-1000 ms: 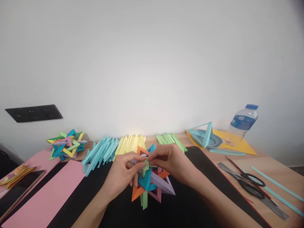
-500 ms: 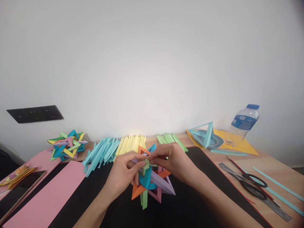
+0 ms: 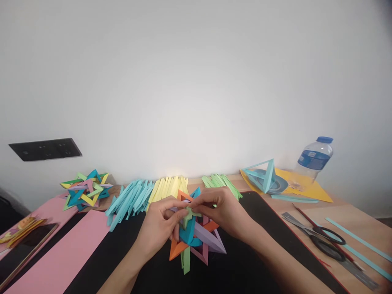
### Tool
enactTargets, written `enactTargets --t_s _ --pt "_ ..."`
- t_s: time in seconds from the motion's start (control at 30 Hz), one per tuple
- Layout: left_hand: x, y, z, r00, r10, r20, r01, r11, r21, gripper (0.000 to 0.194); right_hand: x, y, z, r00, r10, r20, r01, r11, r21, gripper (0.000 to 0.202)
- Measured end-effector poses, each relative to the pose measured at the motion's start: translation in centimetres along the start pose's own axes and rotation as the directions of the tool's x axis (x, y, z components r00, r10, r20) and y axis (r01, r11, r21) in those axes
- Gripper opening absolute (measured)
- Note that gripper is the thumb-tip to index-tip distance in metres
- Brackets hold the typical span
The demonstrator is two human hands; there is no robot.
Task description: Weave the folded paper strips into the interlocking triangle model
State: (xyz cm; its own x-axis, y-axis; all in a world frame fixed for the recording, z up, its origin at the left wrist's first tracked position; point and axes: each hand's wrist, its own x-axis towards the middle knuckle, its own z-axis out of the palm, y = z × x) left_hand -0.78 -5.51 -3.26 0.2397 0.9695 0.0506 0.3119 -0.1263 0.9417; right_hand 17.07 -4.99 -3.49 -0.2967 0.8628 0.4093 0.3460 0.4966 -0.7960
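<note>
A star-shaped paper model (image 3: 210, 239) of interlocked orange, blue, purple, pink and green folded strips is held over the black mat (image 3: 245, 269). My left hand (image 3: 159, 224) grips its left side, thumb and index finger pinching near a light green piece (image 3: 187, 218) at the top. From the right, my right hand (image 3: 225, 210) pinches the same light green piece, and its fingertips nearly meet those of my left hand. The fingers hide the exact joint. A green strip (image 3: 185, 261) sticks out at the bottom of the model.
Behind lie blue strips (image 3: 131, 200), yellow strips (image 3: 168, 188) and green strips (image 3: 222, 183). A finished star (image 3: 88, 190), pink paper (image 3: 64, 253) and a phone (image 3: 27, 253) are left. Right are a blue frame (image 3: 268, 177), bottle (image 3: 315, 157), scissors (image 3: 324, 241) and pencil (image 3: 306, 218).
The whole table scene sits slightly lower in the view. Both hands keep their pinch on the model, with only tiny finger shifts around the light green piece.
</note>
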Motion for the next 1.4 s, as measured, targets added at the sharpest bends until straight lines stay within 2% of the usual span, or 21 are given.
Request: enactTargets --t_s 0.3,0.7,0.8,0.93,1.03,1.13,1.23,1.3,1.4 --pt "0.1 -0.1 0.0 0.999 0.033 0.005 -0.033 0.999 0.000 0.022 0.2 -0.2 0.1 1.000 0.025 -0.001 -0.025 1.000 0.004 0.015" --pt "0.2 -0.1 -0.1 0.999 0.052 0.010 -0.052 0.999 -0.014 0.021 0.0 0.3 0.4 0.999 -0.050 0.016 0.052 0.994 -0.097 0.023" --pt "0.1 0.2 -0.1 1.000 0.019 -0.003 -0.019 1.000 -0.017 0.019 0.0 0.0 0.2 0.998 -0.043 0.054 0.047 0.995 -0.084 0.024" --pt "0.0 0.4 -0.2 0.999 -0.034 0.005 0.034 0.999 0.005 0.018 0.3 -0.6 -0.4 0.982 -0.138 0.132 0.157 0.976 -0.153 0.021" --pt "-0.1 0.2 -0.2 0.999 -0.033 -0.028 0.033 0.999 0.013 0.017 0.6 -0.9 -0.7 0.968 -0.182 0.174 0.215 0.958 -0.189 0.017" --pt "-0.4 -0.3 -0.3 0.991 0.064 -0.114 -0.054 0.995 0.089 0.015 0.8 -0.8 -0.7 0.970 -0.185 0.157 0.214 0.958 -0.193 0.016" --pt "-0.9 -0.6 0.0 0.943 0.257 -0.210 -0.201 0.947 0.252 0.017 1.0 -0.5 -0.6 0.976 -0.156 0.152 0.183 0.965 -0.188 0.016" --pt "-1.2 -0.8 0.3 0.913 0.346 -0.217 -0.260 0.903 0.342 0.020 1.0 -0.4 -0.6 0.978 -0.135 0.156 0.162 0.971 -0.176 0.016" --pt "-1.5 -0.7 1.1 0.887 0.408 -0.217 -0.281 0.849 0.448 0.018 1.0 -0.4 -0.6 0.980 -0.127 0.152 0.152 0.974 -0.168 0.016"
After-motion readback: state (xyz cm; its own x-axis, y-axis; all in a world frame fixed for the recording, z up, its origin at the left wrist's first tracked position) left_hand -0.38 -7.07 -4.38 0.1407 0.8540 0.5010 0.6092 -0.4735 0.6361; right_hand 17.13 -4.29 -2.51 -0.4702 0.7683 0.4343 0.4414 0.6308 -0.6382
